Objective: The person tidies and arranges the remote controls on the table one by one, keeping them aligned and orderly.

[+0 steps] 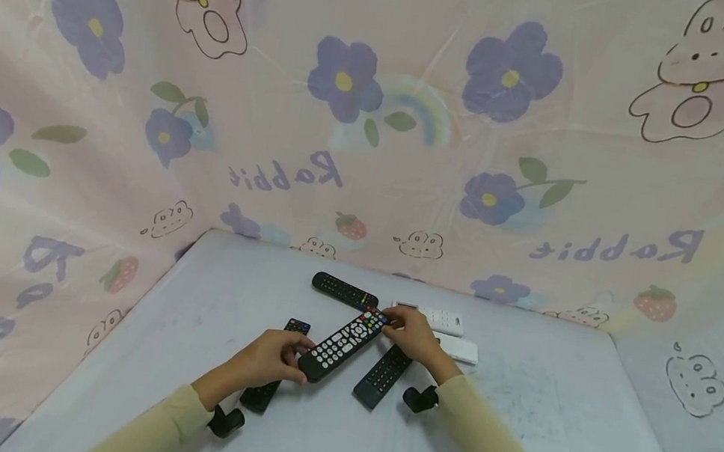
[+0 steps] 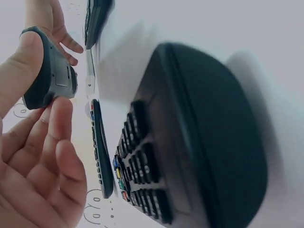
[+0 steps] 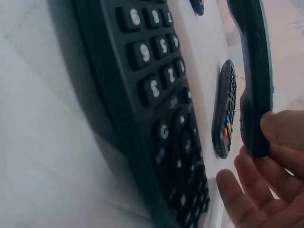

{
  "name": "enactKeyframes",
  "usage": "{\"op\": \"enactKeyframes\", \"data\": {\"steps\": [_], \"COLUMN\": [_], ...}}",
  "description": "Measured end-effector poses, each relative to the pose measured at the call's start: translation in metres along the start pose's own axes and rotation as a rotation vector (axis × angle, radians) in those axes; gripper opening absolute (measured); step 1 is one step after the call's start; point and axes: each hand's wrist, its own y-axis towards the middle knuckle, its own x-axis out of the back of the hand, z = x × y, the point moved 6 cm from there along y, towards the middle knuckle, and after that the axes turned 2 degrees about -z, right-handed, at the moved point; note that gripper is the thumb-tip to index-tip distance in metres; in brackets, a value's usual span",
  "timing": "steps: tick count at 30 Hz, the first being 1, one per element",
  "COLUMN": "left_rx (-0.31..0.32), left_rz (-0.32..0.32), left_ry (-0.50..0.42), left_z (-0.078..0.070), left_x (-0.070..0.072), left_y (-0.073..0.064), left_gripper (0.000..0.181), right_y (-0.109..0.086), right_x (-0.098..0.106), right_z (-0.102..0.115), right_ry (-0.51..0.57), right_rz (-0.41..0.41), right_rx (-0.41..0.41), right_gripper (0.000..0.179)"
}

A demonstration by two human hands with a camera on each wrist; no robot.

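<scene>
Both hands hold a black remote control (image 1: 342,346) with pale buttons, raised over the table and slanting from lower left to upper right. My left hand (image 1: 267,358) grips its near end; in the left wrist view the thumb lies on one side of that remote end (image 2: 59,76) and the fingers on the other. At the far end, my right hand (image 1: 412,335) pinches it between thumb and fingers, as the right wrist view of the remote (image 3: 258,85) also shows. One black remote (image 1: 258,399) lies partly hidden below the left hand. Another black remote (image 1: 382,378) lies beneath the right hand.
Behind the hands, a black remote (image 1: 342,291) with coloured buttons lies on the white tabletop (image 1: 527,427). Two white remotes, one with buttons (image 1: 445,321) and one plain (image 1: 460,350), lie beyond the right hand. A printed curtain (image 1: 402,178) encloses the table.
</scene>
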Motion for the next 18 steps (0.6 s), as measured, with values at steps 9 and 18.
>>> {"op": "enactKeyframes", "data": {"steps": [9, 18], "left_rx": [0.010, 0.002], "left_rz": [-0.013, -0.071], "left_ry": [0.101, 0.156], "left_z": [-0.004, -0.010], "left_x": [0.000, 0.002], "left_y": [-0.009, -0.019], "left_gripper": [0.060, 0.059], "right_y": [-0.002, -0.002], "right_x": [-0.005, -0.011], "right_z": [0.005, 0.012], "right_ry": [-0.031, -0.006], "right_rz": [0.052, 0.071], "right_rx": [0.009, 0.065], "right_gripper": [0.031, 0.034]}}
